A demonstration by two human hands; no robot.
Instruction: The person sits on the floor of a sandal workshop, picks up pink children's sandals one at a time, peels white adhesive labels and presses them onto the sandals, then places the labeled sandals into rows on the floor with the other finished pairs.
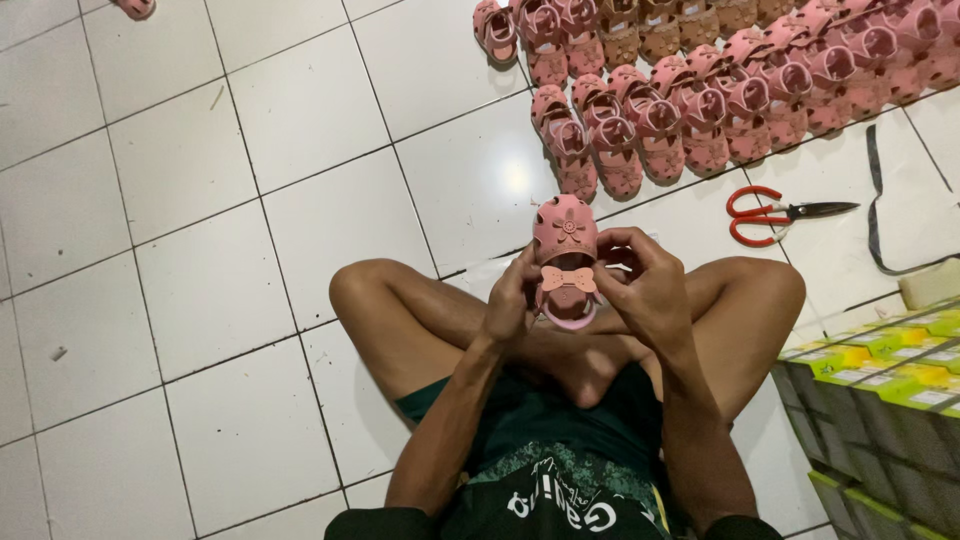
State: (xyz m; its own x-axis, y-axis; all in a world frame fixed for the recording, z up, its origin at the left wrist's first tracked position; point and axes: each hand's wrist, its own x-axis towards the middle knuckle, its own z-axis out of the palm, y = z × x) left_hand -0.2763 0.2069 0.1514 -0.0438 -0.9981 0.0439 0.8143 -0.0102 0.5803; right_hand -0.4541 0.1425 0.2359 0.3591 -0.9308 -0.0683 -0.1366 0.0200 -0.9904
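Pink sandal [565,237] between left hand [512,300] and right hand [645,290].

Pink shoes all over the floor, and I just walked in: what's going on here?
A person sits cross-legged on the white tiled floor, holding one small pink sandal up in both hands, left hand and right hand at its bow strap. More pink sandals stand in rows ahead, beside red-handled scissors; green boxes are stacked to the right.
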